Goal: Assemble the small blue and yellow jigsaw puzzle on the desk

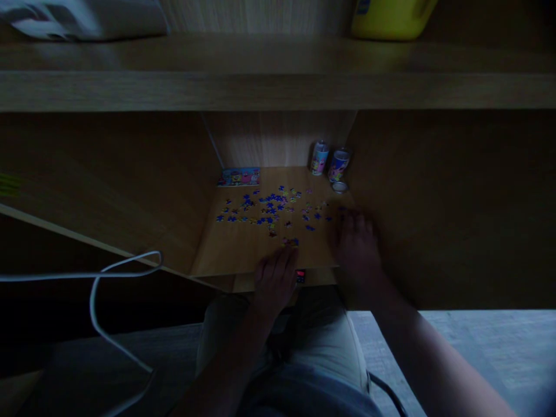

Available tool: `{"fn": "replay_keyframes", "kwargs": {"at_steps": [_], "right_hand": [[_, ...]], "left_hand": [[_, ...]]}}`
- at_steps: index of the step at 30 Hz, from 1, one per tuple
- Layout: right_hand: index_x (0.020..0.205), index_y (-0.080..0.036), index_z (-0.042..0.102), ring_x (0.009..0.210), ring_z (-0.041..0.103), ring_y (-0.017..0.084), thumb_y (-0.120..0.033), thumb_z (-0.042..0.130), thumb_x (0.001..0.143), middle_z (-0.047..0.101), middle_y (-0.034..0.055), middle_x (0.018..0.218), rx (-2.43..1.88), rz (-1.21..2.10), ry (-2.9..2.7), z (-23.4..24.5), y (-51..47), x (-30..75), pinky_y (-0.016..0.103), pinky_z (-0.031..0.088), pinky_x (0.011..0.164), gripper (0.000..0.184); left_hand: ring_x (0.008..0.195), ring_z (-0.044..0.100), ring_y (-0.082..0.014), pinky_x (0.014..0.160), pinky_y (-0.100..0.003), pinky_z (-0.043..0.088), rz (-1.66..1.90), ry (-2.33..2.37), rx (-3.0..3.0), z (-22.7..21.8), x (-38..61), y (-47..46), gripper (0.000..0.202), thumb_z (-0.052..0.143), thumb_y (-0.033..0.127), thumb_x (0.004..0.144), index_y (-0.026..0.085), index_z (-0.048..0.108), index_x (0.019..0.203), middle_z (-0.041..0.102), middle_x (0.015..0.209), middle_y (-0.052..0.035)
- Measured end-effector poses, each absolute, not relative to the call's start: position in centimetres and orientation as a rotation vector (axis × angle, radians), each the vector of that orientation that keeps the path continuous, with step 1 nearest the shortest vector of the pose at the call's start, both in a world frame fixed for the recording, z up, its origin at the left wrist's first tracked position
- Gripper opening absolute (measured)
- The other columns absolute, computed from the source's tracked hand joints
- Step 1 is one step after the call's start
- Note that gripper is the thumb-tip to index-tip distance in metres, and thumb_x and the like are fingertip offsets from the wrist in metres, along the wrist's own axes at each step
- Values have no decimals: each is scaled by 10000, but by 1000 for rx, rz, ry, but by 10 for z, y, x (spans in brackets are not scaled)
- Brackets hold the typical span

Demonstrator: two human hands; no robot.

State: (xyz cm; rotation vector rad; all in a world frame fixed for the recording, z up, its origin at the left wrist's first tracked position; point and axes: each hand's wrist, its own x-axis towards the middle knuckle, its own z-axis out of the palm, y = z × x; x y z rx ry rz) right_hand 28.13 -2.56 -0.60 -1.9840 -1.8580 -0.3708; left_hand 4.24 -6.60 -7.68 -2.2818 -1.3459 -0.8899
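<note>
Small jigsaw puzzle pieces (270,209), many of them blue, lie scattered over a wooden shelf board (234,252). At the board's front edge rests my left hand (275,279), fingers stretched forward and apart, its tips by a small cluster of pieces (290,242). My right hand (357,240) is over the right side of the board, close to the side panel. A dark piece (341,208) shows just beyond its fingertips. Blur and dim light hide whether those fingers grip anything. A colourful cartoon picture sheet (238,176) lies at the back left.
Two printed cans (319,157) (339,165) stand at the back right, with a round lid (339,187) before them. An upper shelf (278,90) overhangs, bearing a yellow container (393,20). A white cable (93,301) hangs at left. A small device with a red display (300,275) sits below the board.
</note>
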Motion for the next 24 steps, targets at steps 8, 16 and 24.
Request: {"fn": "replay_keyframes", "kwargs": {"at_steps": [8, 16, 24], "right_hand": [[1510, -26, 574, 1248, 608, 438, -335, 418, 1075, 669, 335, 1377, -1966, -321, -1879, -18, -37, 295, 602, 478, 1051, 555], [1440, -41, 625, 1271, 595, 442, -346, 396, 1091, 679, 327, 1349, -1965, -303, -1907, -18, -35, 296, 617, 458, 1083, 517], [1586, 58, 364, 1231, 655, 432, -361, 455, 1089, 643, 379, 1414, -1932, -448, -1795, -30, -36, 293, 600, 561, 1024, 656]], "left_hand": [[1256, 712, -276, 1192, -466, 399, -922, -1352, -2262, -76, 43, -66, 594, 644, 257, 1049, 260, 569, 1639, 761, 1455, -110], [1240, 712, -280, 1162, -479, 405, -919, -1323, -2293, -73, 42, -66, 568, 659, 249, 1041, 227, 598, 1605, 763, 1453, -108], [1281, 689, -292, 1170, -486, 379, -893, -1338, -2309, -73, 41, -65, 529, 631, 252, 1050, 198, 625, 1576, 750, 1473, -120]]}}
